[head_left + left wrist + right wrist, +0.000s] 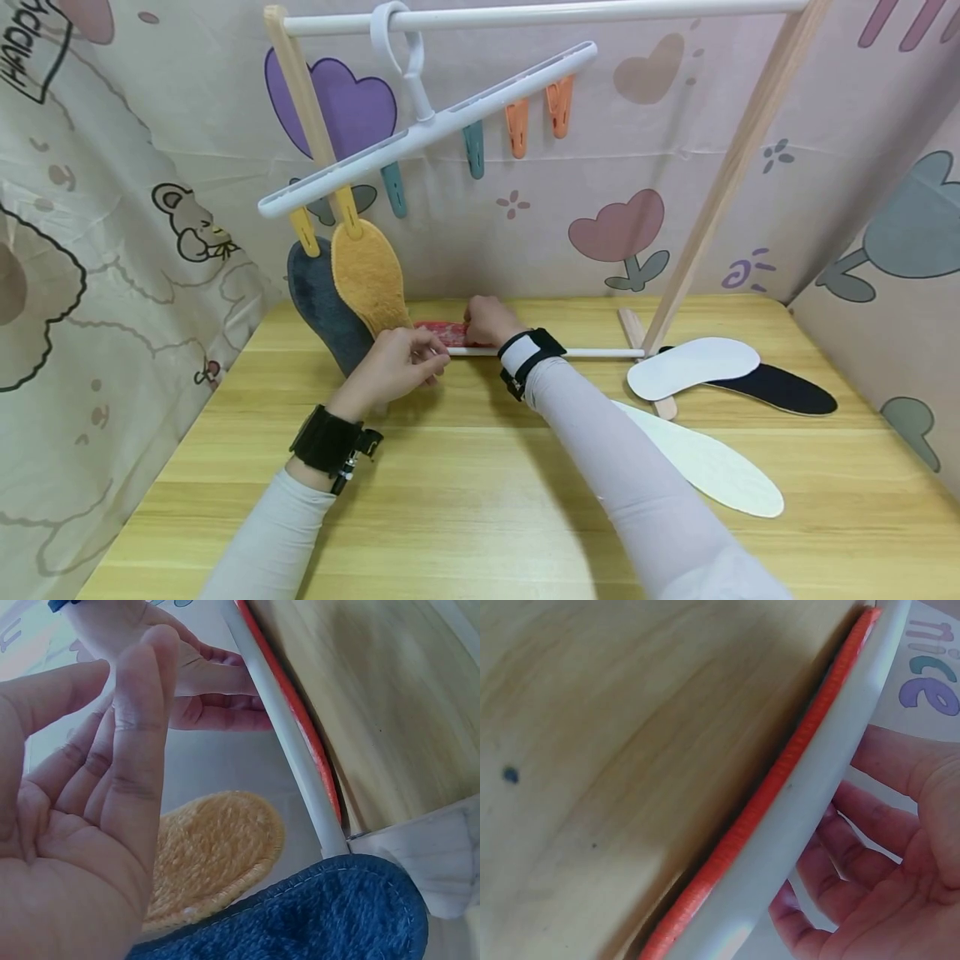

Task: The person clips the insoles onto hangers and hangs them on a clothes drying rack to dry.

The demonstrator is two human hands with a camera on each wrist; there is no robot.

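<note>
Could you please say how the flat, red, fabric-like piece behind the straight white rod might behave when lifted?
The flat, red, fabric-like piece is probably light and bendable, since its edge looks thin in both wrist views. It seems unlikely to roll, as it appears flat. Pulled forward, it might catch on the straight white rod just in front.

The low white bar [603,353] crosses in front of the red piece [442,333]; the 2 hanging insoles [367,271] block its left. Above the bar there is room to pass between the right wristband [528,357] and the right wooden post [723,187].
</note>
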